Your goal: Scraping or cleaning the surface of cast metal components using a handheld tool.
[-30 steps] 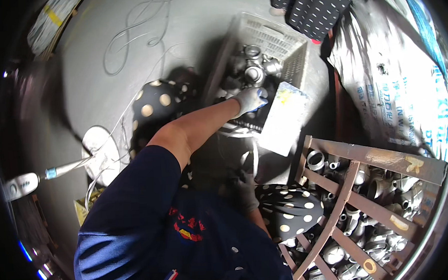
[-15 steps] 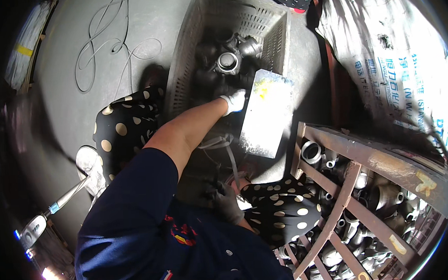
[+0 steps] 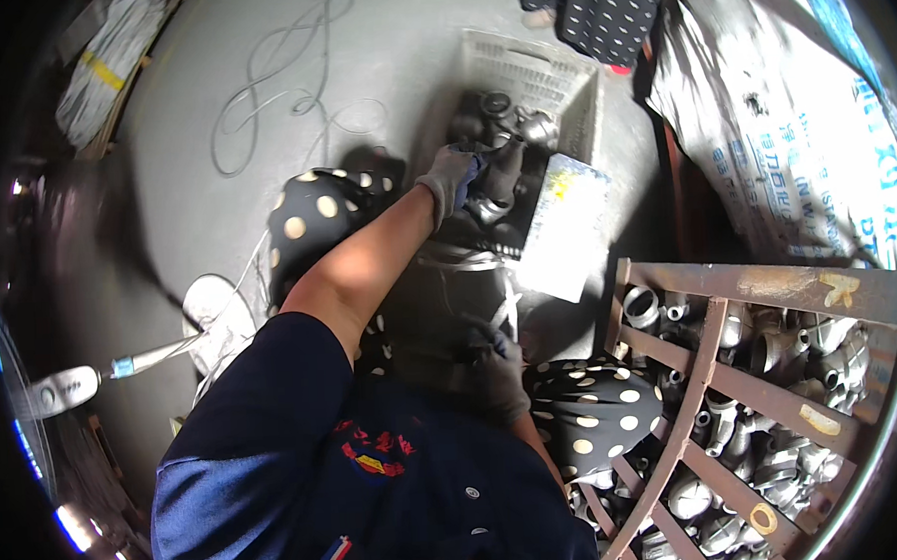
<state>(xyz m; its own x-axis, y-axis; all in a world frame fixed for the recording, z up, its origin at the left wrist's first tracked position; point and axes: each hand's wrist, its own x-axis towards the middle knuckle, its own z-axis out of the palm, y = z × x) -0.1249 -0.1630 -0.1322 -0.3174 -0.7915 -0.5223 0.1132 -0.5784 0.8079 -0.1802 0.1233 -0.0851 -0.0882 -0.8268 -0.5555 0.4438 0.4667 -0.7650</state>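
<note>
Head camera view: the gloved left hand [image 3: 452, 183] is stretched out over the near part of a grey plastic crate [image 3: 531, 68]. Its fingers are curled against a dark metal fitting [image 3: 505, 169], which is tilted just to the right of the hand, a rounded end turned toward the wearer. Whether the fitting is firmly grasped or only touched cannot be told. More metal parts [image 3: 537, 128] are piled in the crate just beyond the hand. To the right of the left hand, a pale flat board [image 3: 565, 233] is laid aslant at the crate's right side. A light strap [image 3: 468, 263] is seen below that hand, on the wearer's side.

The right hand [image 3: 503, 380], also gloved, is held low near the wearer's body, beside the right knee in dotted trousers [image 3: 599, 414]. Its fingertips are lost in shadow, so it cannot be told whether anything is gripped.

Well to the right of the right hand, many metal pieces [image 3: 777, 351] are heaped behind the bars of a brown metal rack [image 3: 704, 281]. Farther off, beyond the rack, a large white sack [image 3: 773, 156] is seen. Well to the left of both hands, a white round stand [image 3: 218, 310] is placed on the floor.
</note>
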